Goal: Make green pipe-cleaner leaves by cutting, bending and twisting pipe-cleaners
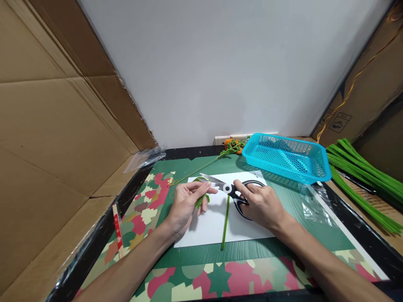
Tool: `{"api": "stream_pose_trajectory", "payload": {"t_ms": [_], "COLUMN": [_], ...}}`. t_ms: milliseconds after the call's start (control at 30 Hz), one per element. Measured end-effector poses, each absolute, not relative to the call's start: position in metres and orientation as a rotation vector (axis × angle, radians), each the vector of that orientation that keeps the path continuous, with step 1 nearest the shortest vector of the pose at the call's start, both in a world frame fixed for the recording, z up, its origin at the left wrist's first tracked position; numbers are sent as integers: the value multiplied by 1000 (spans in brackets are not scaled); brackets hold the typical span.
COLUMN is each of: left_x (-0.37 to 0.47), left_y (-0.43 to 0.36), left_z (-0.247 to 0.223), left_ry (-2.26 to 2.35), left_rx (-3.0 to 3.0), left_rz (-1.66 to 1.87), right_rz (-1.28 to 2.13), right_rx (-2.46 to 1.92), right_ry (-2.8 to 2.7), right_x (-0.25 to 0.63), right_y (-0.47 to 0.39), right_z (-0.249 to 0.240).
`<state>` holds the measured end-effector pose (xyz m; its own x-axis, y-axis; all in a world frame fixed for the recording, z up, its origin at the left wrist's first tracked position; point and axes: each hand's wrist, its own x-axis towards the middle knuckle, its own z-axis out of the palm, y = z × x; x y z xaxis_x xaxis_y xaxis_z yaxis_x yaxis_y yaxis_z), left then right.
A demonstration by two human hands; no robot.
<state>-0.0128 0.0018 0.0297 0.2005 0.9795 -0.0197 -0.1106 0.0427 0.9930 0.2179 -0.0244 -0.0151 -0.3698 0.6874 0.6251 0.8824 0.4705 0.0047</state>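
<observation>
My left hand pinches several short green fuzzy stems, which curl around its fingers over a white sheet. My right hand is closed on the black and white handles of a pair of scissors. The scissor blades point left, parted, with their tips close to the fingertips of my left hand. Between the two hands, a single green stem lies on the sheet below the scissors' pivot, its near end past the paper's edge.
A blue perforated basket stands back right, beside long green stems. Orange flowers on a thin stem lie behind the sheet. Clear plastic bags are at back left and right. Red-wrapped chopsticks lie left. Cardboard walls flank the mat.
</observation>
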Motion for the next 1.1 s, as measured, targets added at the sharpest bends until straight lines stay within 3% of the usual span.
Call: {"api": "stream_pose_trajectory", "payload": {"t_ms": [533,1100], "left_x": [-13,-9], "left_y": [3,3], "left_z": [25,30], "left_ry": [1003,975], "left_rx": [1198,1190], "left_rz": [1093,998], "right_rz": [-364,-167], "right_rx": [-1350,-1557], "right_ry": [-2288,-1994], "right_x": [224,242], "right_y": [-19,-10], "right_z": [-14,-7]}}
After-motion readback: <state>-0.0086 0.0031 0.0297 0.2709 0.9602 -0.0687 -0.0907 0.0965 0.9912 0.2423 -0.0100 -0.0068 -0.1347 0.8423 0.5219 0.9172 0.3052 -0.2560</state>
